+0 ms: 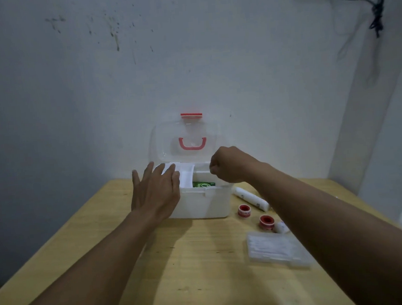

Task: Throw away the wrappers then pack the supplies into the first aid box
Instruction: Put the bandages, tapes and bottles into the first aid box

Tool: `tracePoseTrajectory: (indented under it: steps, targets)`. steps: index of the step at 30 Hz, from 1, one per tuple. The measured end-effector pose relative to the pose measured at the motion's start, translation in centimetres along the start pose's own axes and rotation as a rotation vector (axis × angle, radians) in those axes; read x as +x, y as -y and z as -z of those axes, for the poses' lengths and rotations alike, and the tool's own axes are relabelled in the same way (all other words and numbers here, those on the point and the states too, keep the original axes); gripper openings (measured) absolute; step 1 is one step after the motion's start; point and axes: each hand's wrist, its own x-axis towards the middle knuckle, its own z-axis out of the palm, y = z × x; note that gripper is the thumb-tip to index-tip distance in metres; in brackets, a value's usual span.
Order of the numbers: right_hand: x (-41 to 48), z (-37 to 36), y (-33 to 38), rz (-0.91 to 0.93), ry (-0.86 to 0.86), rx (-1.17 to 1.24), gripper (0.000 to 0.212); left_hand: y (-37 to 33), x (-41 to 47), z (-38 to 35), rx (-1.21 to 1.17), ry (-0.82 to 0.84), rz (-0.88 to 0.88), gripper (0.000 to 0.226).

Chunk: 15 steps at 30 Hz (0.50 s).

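The white first aid box (199, 204) stands open at the far side of the wooden table, its clear lid (189, 141) with a red handle leaning back against the wall. Inside I see a white tray (186, 176) and a green packet (203, 184). My left hand (155, 192) lies flat with fingers spread on the box's left end, touching the tray. My right hand (229, 164) is curled into a fist over the box's right rim; whether it holds anything is hidden. To the right of the box lie a white bandage roll (249, 198), two red tape rolls (244, 210) (266, 221) and a clear plastic pack (275, 248).
The table (191, 261) stands against a white wall. A small white roll (281, 228) peeks out by my right forearm. A black cable (377, 15) hangs on the wall at the upper right. The table's left edge drops to dark floor.
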Motion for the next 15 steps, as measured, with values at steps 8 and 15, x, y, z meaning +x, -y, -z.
tracePoseTrajectory:
  steps: [8,15]
  targets:
    - [-7.2,2.7,-1.6,-0.007,0.018,-0.047,0.041,-1.8,-2.1,-0.3,0.047,0.001,0.029,0.059]
    - [-14.0,2.4,-2.5,-0.061,0.093,-0.061,0.040,-2.1,-3.0,-0.2,-0.022,0.076,0.067,0.059]
